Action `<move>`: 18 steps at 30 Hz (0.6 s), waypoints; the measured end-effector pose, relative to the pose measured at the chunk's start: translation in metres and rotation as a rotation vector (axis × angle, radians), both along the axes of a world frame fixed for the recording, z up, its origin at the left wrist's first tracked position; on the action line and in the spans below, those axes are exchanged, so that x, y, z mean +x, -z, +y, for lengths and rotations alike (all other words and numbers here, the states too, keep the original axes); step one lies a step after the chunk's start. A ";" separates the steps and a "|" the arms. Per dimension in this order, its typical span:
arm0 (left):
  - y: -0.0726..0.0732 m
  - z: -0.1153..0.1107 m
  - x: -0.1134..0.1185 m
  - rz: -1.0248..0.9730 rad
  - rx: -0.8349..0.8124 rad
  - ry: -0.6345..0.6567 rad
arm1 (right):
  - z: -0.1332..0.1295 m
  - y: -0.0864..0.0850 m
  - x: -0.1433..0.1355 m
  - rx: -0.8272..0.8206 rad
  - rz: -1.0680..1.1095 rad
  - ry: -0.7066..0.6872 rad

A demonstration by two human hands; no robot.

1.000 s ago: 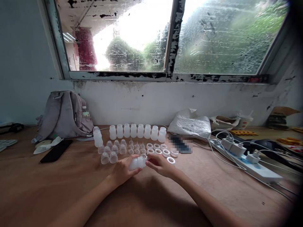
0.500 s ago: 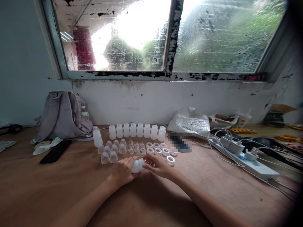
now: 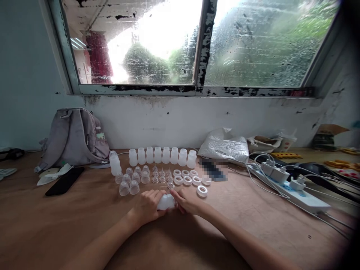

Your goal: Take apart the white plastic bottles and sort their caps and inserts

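Observation:
My left hand (image 3: 148, 204) is wrapped round a small translucent white baby bottle (image 3: 165, 202), which lies on its side just above the table. At the bottle's mouth my right hand (image 3: 189, 201) is closed, pressing a clear bottle nipple (image 3: 175, 204) there; the fingers hide most of it. Just beyond the hands stand more clear nipples (image 3: 170, 185) in short rows. White collar rings (image 3: 202, 191) lie to their right. Clear dome caps (image 3: 134, 187) are on the left. Several open bottles (image 3: 166, 155) form a line behind them.
A capped bottle (image 3: 114, 163) stands left of the line. Farther left are a black phone (image 3: 65, 181) and a grey backpack (image 3: 74, 138). A silver bag (image 3: 225, 146) rests against the wall. On the right, a white power strip (image 3: 306, 200) holds plugs and trailing cables.
My right hand has closed in on the bottle's mouth, its thumb now pressed against that end. The bottle has tipped nearer to level and shifted slightly right, still in my left hand.

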State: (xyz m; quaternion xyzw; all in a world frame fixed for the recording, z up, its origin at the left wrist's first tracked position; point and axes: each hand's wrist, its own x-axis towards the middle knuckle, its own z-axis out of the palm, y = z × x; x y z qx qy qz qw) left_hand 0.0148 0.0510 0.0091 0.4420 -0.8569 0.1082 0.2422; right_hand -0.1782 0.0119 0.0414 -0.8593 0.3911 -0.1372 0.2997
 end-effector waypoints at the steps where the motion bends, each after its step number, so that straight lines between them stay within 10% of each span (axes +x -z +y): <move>1: 0.000 0.000 0.000 -0.002 0.001 0.003 | 0.001 -0.001 0.000 -0.007 -0.014 0.002; 18: -0.004 -0.001 -0.001 0.062 0.031 0.044 | 0.005 0.001 0.005 0.052 -0.332 0.005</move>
